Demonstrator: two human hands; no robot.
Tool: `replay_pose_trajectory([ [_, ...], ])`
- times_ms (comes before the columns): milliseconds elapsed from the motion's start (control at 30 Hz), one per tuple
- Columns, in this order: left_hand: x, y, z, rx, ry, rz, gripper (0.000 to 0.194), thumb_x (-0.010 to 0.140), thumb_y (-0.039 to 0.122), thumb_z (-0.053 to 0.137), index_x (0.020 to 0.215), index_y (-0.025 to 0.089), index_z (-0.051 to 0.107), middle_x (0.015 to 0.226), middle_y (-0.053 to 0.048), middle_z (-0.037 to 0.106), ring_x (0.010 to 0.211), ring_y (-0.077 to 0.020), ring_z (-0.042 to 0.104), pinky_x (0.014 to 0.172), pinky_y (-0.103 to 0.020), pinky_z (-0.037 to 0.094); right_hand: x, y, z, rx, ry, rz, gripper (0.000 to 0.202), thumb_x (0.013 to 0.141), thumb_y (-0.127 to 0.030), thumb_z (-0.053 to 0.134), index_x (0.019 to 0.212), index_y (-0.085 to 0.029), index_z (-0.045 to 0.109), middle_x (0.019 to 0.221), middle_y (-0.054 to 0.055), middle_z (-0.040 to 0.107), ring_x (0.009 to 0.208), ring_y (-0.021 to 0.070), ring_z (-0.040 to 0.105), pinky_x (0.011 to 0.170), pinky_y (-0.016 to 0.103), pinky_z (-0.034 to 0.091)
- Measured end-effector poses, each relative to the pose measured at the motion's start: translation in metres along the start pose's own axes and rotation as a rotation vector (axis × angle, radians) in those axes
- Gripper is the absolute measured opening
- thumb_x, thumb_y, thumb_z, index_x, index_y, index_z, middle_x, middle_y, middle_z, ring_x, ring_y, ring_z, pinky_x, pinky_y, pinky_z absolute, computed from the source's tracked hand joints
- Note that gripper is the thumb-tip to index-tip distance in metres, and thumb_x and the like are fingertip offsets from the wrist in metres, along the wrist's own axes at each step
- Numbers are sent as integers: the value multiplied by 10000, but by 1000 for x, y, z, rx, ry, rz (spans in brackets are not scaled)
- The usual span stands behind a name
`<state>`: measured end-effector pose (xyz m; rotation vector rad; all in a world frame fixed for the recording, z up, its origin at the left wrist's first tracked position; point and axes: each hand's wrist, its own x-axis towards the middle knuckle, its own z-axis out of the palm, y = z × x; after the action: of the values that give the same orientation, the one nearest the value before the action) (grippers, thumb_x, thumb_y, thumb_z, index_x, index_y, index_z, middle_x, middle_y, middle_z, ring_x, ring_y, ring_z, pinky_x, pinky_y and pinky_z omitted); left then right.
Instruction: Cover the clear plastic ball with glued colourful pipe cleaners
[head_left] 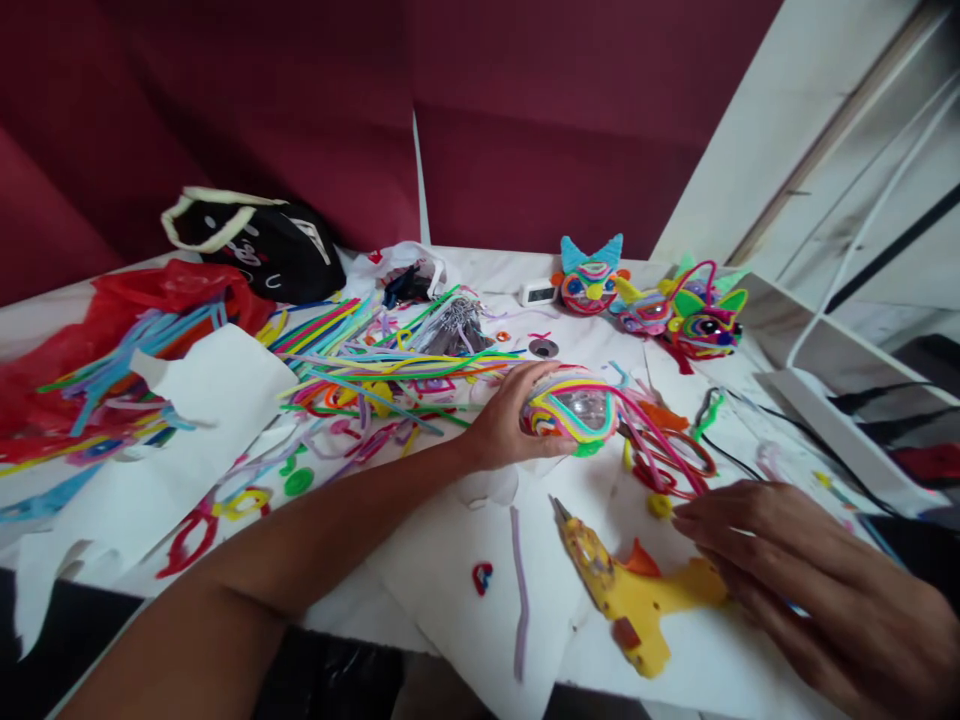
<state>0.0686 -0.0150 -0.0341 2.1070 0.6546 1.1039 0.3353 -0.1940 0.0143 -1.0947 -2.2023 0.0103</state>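
My left hand (517,425) is wrapped round a small craft head (581,410), a clear shell edged with pink, yellow, turquoise and green pipe cleaners. Pink pipe cleaners (660,445) run from its right side down to the fingertips of my right hand (810,570), which are pinched together at their ends. Just below the right fingers lies a yellow hot glue gun (637,600), its metal tip pointing up and left. Orange-handled scissors (686,452) rest behind the pink strands. A lilac pipe cleaner (519,595) and a small red and blue piece (482,577) lie on white paper.
Loose pipe cleaners (390,365) cover the table's left and middle, beside a red plastic bag (176,285) and torn white paper (217,390). Finished craft heads (591,285) stand at the back near a small white timer (538,293). A white power strip (847,430) with cables lies right.
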Motion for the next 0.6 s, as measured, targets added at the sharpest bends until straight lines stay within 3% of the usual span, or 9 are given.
replay_pose_trajectory([
  [167, 5, -5, -5, -139, -25, -83, 851, 747, 590, 730, 1432, 198, 412, 1509, -156, 438, 1388, -358, 433, 1164, -501, 348, 11, -10, -6, -93, -17, -146, 318, 951, -191, 538, 1254, -229, 624, 1118, 70, 698, 1028, 231, 658, 946, 385, 548],
  [333, 10, -14, -9, -239, -40, -148, 847, 791, 646, 644, 1461, 201, 379, 1488, -162, 463, 1396, -347, 438, 1154, -483, 361, 20, -19, -5, -72, -103, -185, 233, 967, -142, 490, 1151, -160, 632, 1067, 110, 697, 1011, 228, 640, 890, 386, 529],
  [467, 9, -13, -9, -235, -54, -127, 835, 793, 635, 650, 1448, 185, 396, 1503, -155, 447, 1399, -365, 419, 1165, -497, 341, 37, -38, 18, 12, -266, -224, 209, 1001, -146, 467, 1105, -117, 646, 1012, 118, 685, 952, 215, 609, 864, 402, 480],
  [600, 4, -13, -5, -276, -40, -116, 818, 800, 608, 663, 1441, 173, 398, 1510, -161, 438, 1369, -367, 447, 1159, -502, 342, 59, -61, 50, -143, -374, -374, 174, 991, -193, 534, 875, -160, 661, 867, 68, 656, 828, 203, 557, 733, 387, 411],
])
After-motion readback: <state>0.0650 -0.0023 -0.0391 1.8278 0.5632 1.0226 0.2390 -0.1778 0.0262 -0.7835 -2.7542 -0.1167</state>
